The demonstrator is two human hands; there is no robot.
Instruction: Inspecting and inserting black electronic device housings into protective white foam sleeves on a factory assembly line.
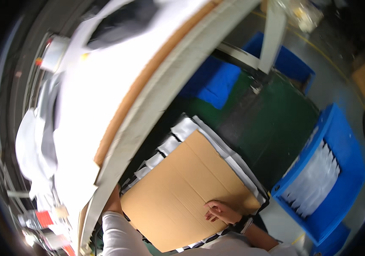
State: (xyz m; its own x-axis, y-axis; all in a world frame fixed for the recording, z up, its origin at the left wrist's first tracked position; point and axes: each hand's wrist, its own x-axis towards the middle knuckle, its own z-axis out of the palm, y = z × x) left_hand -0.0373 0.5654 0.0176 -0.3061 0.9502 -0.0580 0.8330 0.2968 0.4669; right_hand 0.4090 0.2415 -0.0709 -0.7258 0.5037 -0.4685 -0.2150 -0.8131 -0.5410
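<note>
The right hand (221, 212) rests on a big brown sheet of cardboard (186, 192), near its lower right edge, fingers bent and lying flat on it — not closed around anything. The cardboard lies on top of a stack of white and dark folded things (178, 134) that poke out along its edges. The left hand (114, 200) is at the cardboard's left edge, partly hidden under the white table (148, 98) (its grip cannot be made out). To the right stands a blue bin (348, 158) full of white packets — well apart from the hands.
</note>
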